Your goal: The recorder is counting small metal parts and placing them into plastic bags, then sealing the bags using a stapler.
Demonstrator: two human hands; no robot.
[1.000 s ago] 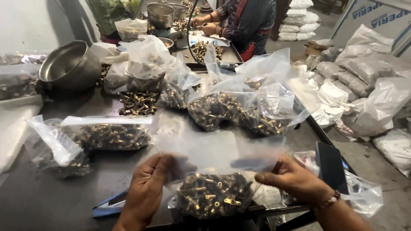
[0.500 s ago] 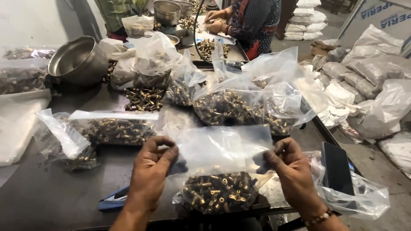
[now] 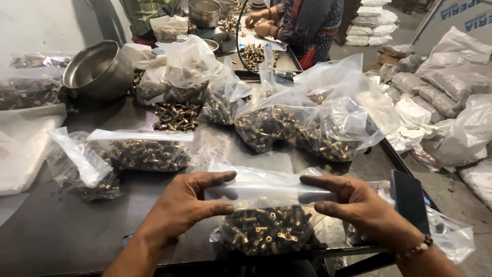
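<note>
Left hand (image 3: 187,205) and right hand (image 3: 359,205) both pinch the top strip of a clear plastic bag (image 3: 266,215), one at each end, thumbs below and fingers above the strip. Bag sits at 6 o'clock on the dark worktop (image 3: 46,236), near its front edge, bottom half full of small brass fittings (image 3: 264,231). Top strip is pulled flat between the two hands.

Right wrist has a bead bracelet (image 3: 417,249). Black phone (image 3: 409,197) lies just beside the right hand at 3 o'clock, on another clear bag.

Sealed bag of fittings (image 3: 146,151) lies flat at 10 o'clock; a smaller crumpled bag (image 3: 84,169) touches it on its left. Loose pile of fittings (image 3: 177,115) at 11 o'clock. Big open bags (image 3: 318,123) at 1 o'clock, part full. Steel bowl (image 3: 100,69) tipped on its side at 10 o'clock, far. White sacks (image 3: 451,82) stacked on the floor at 2 o'clock.

Another person (image 3: 307,23) works at 12 o'clock, hands on a tray of fittings (image 3: 259,51).
</note>
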